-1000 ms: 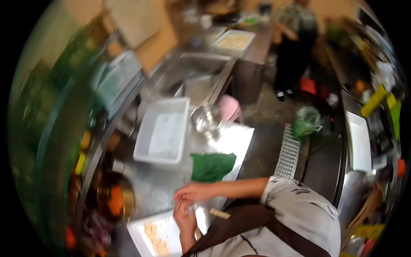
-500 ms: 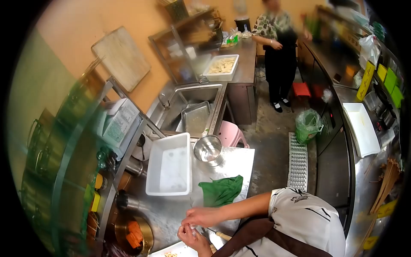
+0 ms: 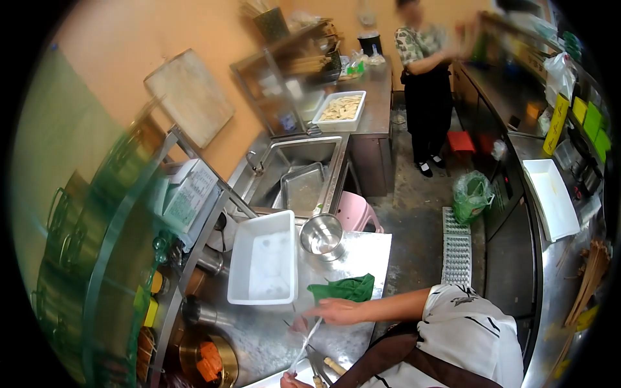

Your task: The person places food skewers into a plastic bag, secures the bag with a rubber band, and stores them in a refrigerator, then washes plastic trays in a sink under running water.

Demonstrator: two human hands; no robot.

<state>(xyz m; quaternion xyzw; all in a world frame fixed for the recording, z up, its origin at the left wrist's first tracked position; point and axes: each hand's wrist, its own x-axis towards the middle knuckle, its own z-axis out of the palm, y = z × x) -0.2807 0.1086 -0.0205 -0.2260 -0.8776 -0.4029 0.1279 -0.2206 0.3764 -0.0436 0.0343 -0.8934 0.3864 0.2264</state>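
Note:
A thin, whitish, see-through strip (image 3: 306, 343), perhaps plastic film, is stretched between my two hands above the steel worktop (image 3: 259, 336). My right hand (image 3: 339, 311) grips its upper end beside a crumpled green cloth (image 3: 346, 288). Its lower end is in the closed fingers of my left hand (image 3: 293, 381), which is partly cut off by the bottom edge. Under that hand, only the edge of a white tray (image 3: 268, 383) shows. Wooden-handled tools (image 3: 334, 366) lie close to my apron.
An empty white tub (image 3: 264, 258) and a steel bowl (image 3: 321, 237) stand beyond my hands. A brass-coloured pot (image 3: 226, 362) with orange pieces is at lower left. Past the sink (image 3: 301, 149), another person (image 3: 427, 97) stands in the aisle by a green-bagged bin (image 3: 472, 197).
My hands, close together before, have moved apart, the right one up and the left one down, with the strip drawn out between them. The other person's arm has swung toward the right-hand counter.

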